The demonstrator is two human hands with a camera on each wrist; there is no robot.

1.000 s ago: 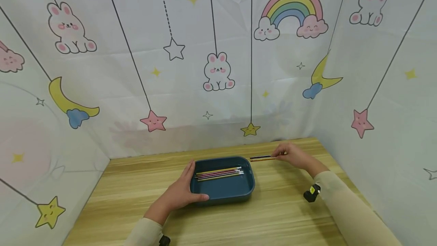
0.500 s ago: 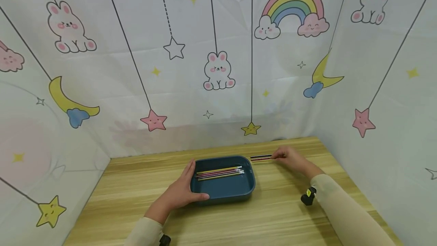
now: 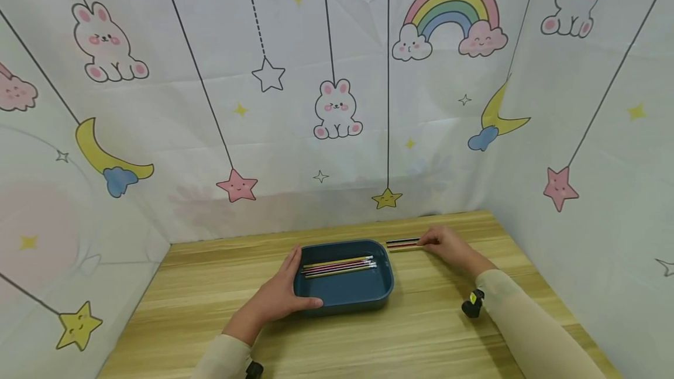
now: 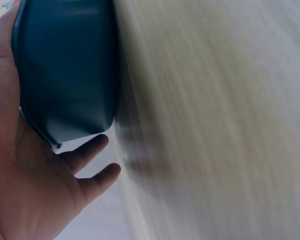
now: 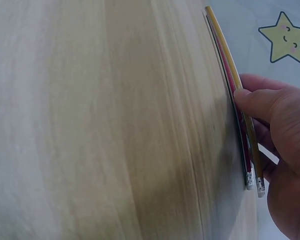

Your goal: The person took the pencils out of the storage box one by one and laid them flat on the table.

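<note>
A dark blue tray (image 3: 344, 294) stands mid-table in the head view, with several pencils (image 3: 337, 268) lying inside it, their eraser ends to the right. My left hand (image 3: 276, 296) holds the tray's left end, thumb at the near rim and fingers along the left side. Two of its fingers (image 4: 102, 185) show below the tray's corner in the left wrist view. Right of the tray, my right hand (image 3: 447, 247) pinches a yellow pencil (image 5: 225, 47) between thumb and fingers. A red pencil (image 5: 246, 150) and a dark one lie close beside it at the tabletop.
The wood-grain table (image 3: 411, 332) meets a white cloth backdrop (image 3: 284, 145) printed with rabbits, stars and moons, behind and at both sides. Black wrist cameras (image 3: 473, 303) sit on both forearms.
My right hand has shifted slightly left and nearer. The yellow pencil has come nearer too, and the red one now shows between it and the dark one. My left hand and the tray stay put.
</note>
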